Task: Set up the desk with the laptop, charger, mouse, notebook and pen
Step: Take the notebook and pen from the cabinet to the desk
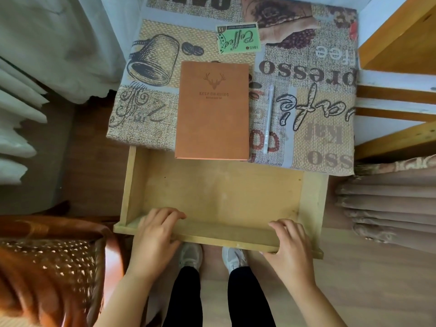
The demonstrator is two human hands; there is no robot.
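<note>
Hands, left (pixel 155 232) and right (pixel 289 246), curled over front edge of empty drawer (pixel 221 192), lower centre, probably for closing; notebook (pixel 212 112) and pen (pixel 268 119) already on desk (pixel 318 109) above.

We see the drawer (pixel 221 197) pulled out with a bare floor. On the desk (pixel 318 128), the notebook (pixel 212 112) overhangs the front edge, the pen (pixel 268 119) just right of it; the right side lies free.

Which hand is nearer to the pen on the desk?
The right hand. It grips the drawer front almost straight below the pen, while the left hand grips it further to the left.
</note>
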